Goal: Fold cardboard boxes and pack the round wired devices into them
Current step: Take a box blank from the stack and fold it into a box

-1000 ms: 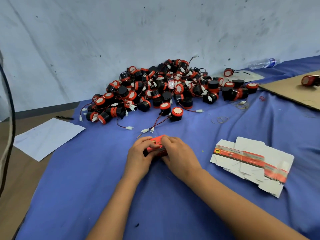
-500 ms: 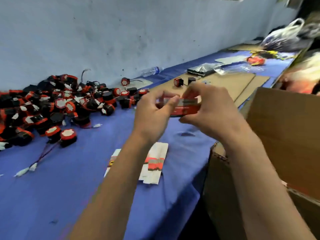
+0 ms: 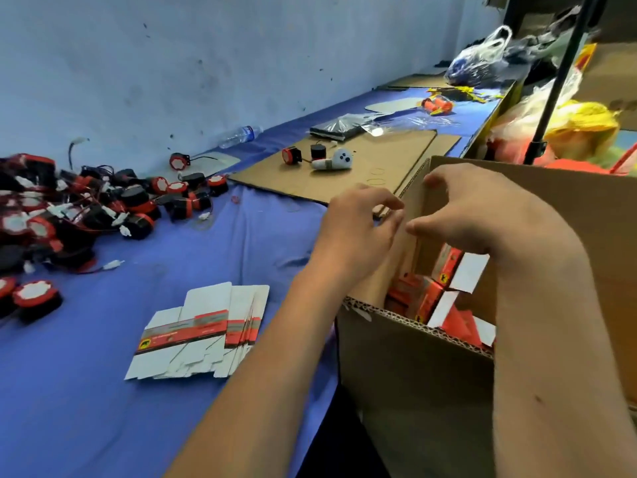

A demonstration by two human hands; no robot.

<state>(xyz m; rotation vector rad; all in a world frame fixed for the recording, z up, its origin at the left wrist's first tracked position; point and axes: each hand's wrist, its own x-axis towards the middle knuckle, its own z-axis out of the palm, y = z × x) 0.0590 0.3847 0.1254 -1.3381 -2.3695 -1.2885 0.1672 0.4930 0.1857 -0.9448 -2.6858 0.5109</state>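
The small red-and-white folded cardboard boxes (image 3: 448, 291) lie jumbled inside the large brown corrugated carton (image 3: 413, 367) that stands at the right edge of the tabletop, several showing white end flaps. Above its open mouth both hands hover close together. The left hand (image 3: 358, 229) has its fingers loosely curled near the carton's left wall, and the right hand (image 3: 482, 215) arches over the opening with fingers spread downward. Neither appears to hold anything, though what lies under the right palm is hidden, so a just-dropped box there is only a guess.

The step in hand looks like depositing a packed box into the carton. To do it well, the box should land flat against those already stacked, flaps closed, so the contents do not slide out and the rows stay tight.

Just left of the carton, a fanned stack of flat, unfolded white cardboard blanks with red-and-black bands (image 3: 203, 332) waits on the blue cloth-covered tabletop (image 3: 103, 426). Farther left, a big heap of round black-and-red wired devices (image 3: 86, 212) with white connectors sits against the pale wall; much remains to pack. Beyond, a flat brown cardboard sheet (image 3: 396, 153) carries two more devices and a white plastic object, and a clear plastic water bottle (image 3: 239, 135) lies by the wall.
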